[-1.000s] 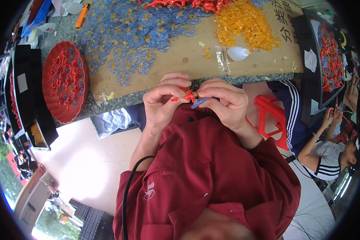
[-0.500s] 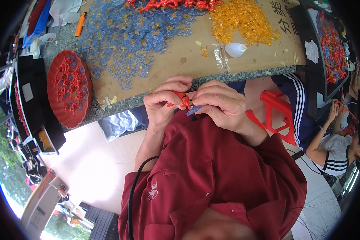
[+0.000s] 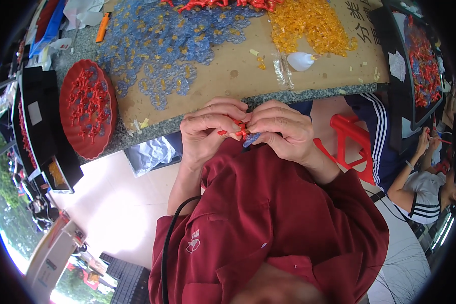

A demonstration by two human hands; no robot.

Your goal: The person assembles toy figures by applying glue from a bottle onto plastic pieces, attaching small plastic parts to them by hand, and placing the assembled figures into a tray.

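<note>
Both hands' grip pinches red piece (image 3: 236, 130) beside red plate (image 3: 87, 107).

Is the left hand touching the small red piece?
Touching: head view shows left hand fingertips pinching the red piece.

Left hand (image 3: 207, 131) and right hand (image 3: 281, 129) meet just below the tabletop (image 3: 309, 93) edge, fingertips pinching a small red piece (image 3: 238, 130) with a blue piece (image 3: 252, 140) beneath. On the tabletop lie blue pieces (image 3: 157, 45), yellow pieces (image 3: 309, 23) and a red plate (image 3: 87, 107) of red pieces.
</note>
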